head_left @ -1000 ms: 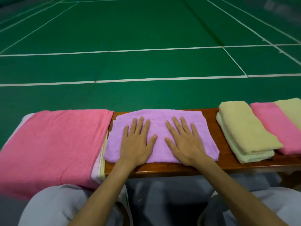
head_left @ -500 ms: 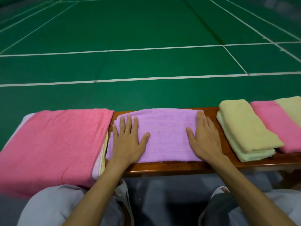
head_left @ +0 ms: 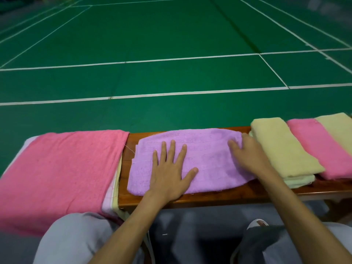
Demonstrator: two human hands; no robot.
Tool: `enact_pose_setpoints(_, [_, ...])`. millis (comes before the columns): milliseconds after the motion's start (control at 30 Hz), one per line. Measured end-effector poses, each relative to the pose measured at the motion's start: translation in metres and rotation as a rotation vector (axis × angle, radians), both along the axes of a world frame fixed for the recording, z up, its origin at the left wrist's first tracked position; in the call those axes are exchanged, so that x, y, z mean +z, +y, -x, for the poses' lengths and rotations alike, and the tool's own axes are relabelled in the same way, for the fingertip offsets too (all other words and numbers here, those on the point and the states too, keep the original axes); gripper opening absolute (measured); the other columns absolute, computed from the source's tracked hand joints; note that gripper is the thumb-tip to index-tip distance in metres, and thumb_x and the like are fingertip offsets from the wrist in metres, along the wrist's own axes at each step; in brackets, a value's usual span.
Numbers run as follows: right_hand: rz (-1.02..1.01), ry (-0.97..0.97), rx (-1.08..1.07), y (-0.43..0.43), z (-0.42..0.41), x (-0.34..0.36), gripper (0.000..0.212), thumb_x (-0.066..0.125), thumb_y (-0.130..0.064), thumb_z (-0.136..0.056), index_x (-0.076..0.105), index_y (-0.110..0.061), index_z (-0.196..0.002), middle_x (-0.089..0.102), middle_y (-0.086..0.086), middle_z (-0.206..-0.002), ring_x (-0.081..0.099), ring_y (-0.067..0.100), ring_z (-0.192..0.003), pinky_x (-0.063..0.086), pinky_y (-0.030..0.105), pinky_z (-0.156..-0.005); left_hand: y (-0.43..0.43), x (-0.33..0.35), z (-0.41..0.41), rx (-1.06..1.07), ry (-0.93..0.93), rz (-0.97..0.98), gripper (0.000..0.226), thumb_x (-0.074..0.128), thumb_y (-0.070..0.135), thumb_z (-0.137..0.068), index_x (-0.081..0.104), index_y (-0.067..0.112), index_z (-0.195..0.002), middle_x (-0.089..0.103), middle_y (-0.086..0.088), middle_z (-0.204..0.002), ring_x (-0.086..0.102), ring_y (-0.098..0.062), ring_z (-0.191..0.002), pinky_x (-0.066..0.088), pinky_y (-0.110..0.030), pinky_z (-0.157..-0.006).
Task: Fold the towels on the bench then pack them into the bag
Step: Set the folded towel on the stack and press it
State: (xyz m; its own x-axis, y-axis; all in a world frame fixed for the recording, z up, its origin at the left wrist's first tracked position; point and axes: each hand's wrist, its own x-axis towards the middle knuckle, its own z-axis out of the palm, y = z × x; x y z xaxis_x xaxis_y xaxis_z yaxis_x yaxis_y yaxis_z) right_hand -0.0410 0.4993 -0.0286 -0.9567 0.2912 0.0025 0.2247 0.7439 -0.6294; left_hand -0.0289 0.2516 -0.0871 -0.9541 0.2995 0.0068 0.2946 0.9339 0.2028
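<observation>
A folded purple towel (head_left: pixel 207 159) lies on the wooden bench (head_left: pixel 219 197) in front of me. My left hand (head_left: pixel 171 172) rests flat on its left half with fingers spread. At the towel's right end sits my right hand (head_left: pixel 247 155), fingers curled over the edge there, which bulges slightly. To the left, a stack of unfolded towels topped by a pink one (head_left: pixel 61 172) covers the bench end. On the right lie folded towels: a yellow one (head_left: pixel 282 149), a pink one (head_left: pixel 320 147) and another yellow one (head_left: pixel 339 130). No bag is in view.
Beyond the bench stretches a green sports court floor (head_left: pixel 171 44) with white lines. My knees in grey trousers (head_left: pixel 76 239) are below the bench's near edge.
My right hand slid from the towel's middle to its right end and curled on the edge. My left hand went left, then back toward the middle. The towel shifted right.
</observation>
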Motion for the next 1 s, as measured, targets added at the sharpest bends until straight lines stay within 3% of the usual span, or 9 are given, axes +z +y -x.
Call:
enact_pose_setpoints(67, [0.2, 0.043, 0.005, 0.011, 0.001, 0.01, 0.037, 0.059, -0.037, -0.099, 0.057, -0.004, -0.115, 0.065, 0.021, -0.118, 0.062, 0.039, -0.107, 0.049, 0.045, -0.095, 0.012, 0.002, -0.005, -0.006, 0.0, -0.031, 0.082, 0.014, 0.079, -0.095, 0.0, 0.036, -0.164, -0.017, -0.001, -0.17, -0.024, -0.029, -0.155, -0.019, -0.052, -0.122])
enact_pose_setpoints(167, [0.477, 0.084, -0.018, 0.022, -0.001, 0.027, 0.022, 0.061, -0.035, -0.098, 0.054, -0.015, -0.105, 0.067, 0.014, -0.107, 0.068, 0.035, -0.099, 0.057, 0.053, -0.085, 0.028, 0.012, -0.008, -0.044, -0.087, -0.137, 0.079, 0.021, 0.075, -0.098, 0.002, 0.037, -0.164, -0.017, 0.004, -0.17, -0.026, -0.021, -0.155, -0.018, -0.05, -0.124])
enact_pose_setpoints(300, [0.674, 0.14, 0.002, 0.02, 0.0, 0.046, 0.026, 0.059, -0.017, -0.101, 0.055, -0.02, -0.127, 0.069, 0.004, -0.118, 0.069, 0.023, -0.107, 0.058, 0.045, -0.09, 0.043, 0.043, 0.003, 0.04, -0.462, -0.993, 0.069, 0.043, 0.07, -0.098, 0.027, 0.043, -0.159, 0.013, 0.023, -0.168, 0.004, -0.001, -0.156, 0.005, -0.043, -0.13])
enact_pose_setpoints(433, [0.688, 0.128, 0.13, -0.028, 0.007, 0.049, 0.052, 0.065, -0.016, -0.089, 0.051, -0.016, -0.139, 0.065, 0.009, -0.13, 0.065, 0.024, -0.117, 0.051, 0.047, -0.105, 0.044, 0.08, 0.008, 0.248, -0.795, -1.637, 0.069, 0.055, 0.071, -0.087, 0.05, 0.036, -0.146, 0.05, 0.002, -0.154, 0.058, -0.021, -0.124, 0.044, -0.041, -0.107])
enact_pose_setpoints(567, [0.806, -0.121, 0.36, -0.087, 0.007, 0.036, 0.064, 0.062, -0.008, -0.099, 0.031, -0.021, -0.153, 0.07, 0.004, -0.115, 0.072, 0.011, -0.07, 0.056, 0.023, -0.061, 0.027, 0.082, 0.011, 0.25, -0.949, -1.998, 0.046, 0.059, 0.047, -0.097, 0.063, 0.014, -0.128, 0.068, -0.016, -0.118, 0.065, -0.029, -0.096, 0.057, -0.041, -0.083])
enact_pose_setpoints(667, [0.814, -0.126, 0.362, -0.098, 0.005, 0.029, 0.056, 0.054, -0.022, -0.105, 0.028, -0.031, -0.154, 0.069, 0.01, -0.123, 0.067, 0.028, -0.052, 0.051, 0.029, -0.046, 0.013, 0.076, 0.01, 0.333, -1.016, -1.858, 0.022, 0.053, 0.006, -0.093, 0.065, 0.003, -0.111, 0.063, -0.021, -0.089, 0.065, -0.033, -0.079, 0.06, -0.038, -0.075])
enact_pose_setpoints(733, [0.733, -0.007, 0.298, -0.089, 0.007, 0.023, 0.049, 0.051, -0.024, -0.106, 0.034, -0.031, -0.151, 0.07, 0.009, -0.121, 0.064, 0.027, -0.048, 0.05, 0.029, -0.045, 0.004, 0.067, 0.009, 0.421, -1.04, -1.729, 0.04, 0.043, -0.013, -0.081, 0.066, 0.002, -0.11, 0.067, -0.022, -0.094, 0.068, -0.039, -0.092, 0.058, -0.043, -0.085])
enact_pose_setpoints(833, [0.507, 0.109, 0.258, -0.079, 0.003, 0.012, 0.041, 0.048, -0.025, -0.105, 0.04, -0.029, -0.145, 0.068, 0.001, -0.127, 0.063, 0.023, -0.048, 0.055, 0.036, -0.051, -0.006, 0.059, 0.01, 0.496, -0.974, -1.638, 0.062, 0.049, -0.014, -0.061, 0.063, 0.006, -0.118, 0.068, -0.019, -0.112, 0.061, -0.045, -0.121, 0.054, -0.049, -0.098])
enact_pose_setpoints(1000, [0.077, 0.116, 0.313, -0.079, -0.009, -0.011, 0.048, 0.054, -0.031, -0.103, 0.038, -0.025, -0.148, 0.064, -0.003, -0.138, 0.065, 0.025, -0.118, 0.051, 0.045, -0.1, -0.015, 0.068, 0.008, 0.428, -0.762, -1.499, 0.08, 0.05, -0.005, -0.046, 0.059, 0.015, -0.123, 0.065, -0.01, -0.115, 0.062, -0.029, -0.107, 0.056, -0.033, -0.067])
